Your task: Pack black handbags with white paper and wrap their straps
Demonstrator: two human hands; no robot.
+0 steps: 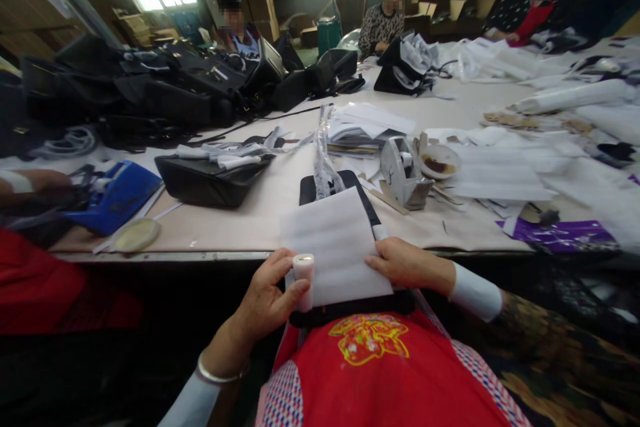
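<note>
Take the middle of the white sheet (340, 240) as your clock centre, twelve pointing away from you across the table (280, 227). The sheet lies right in front of you, between your hands, over a black piece (345, 309) that shows along its near edge. Its longer sides seem to run away from you, leaning toward eleven; the near end faces about five.

Your left hand (267, 287) is at eight, closed around a white roll (303, 283), thumb across its front. The roll overlaps the sheet's left edge in view; you can't tell from here whether it is part of the sheet or separate. Its long axis stands close to twelve-six, with the coiled end toward twelve.

Your right hand (407, 261) is at three, gripping the sheet's right edge, thumb on top; how the other fingers sit beneath is hidden. So the left is the hand at the roll, and the right is well apart from it, across the sheet.

Further out, a plastic-wrapped strap (323, 153) lies near twelve, a tape dispenser (397, 173) just past one, and a black bag (210, 183) with white wrapping on it at ten.
</note>
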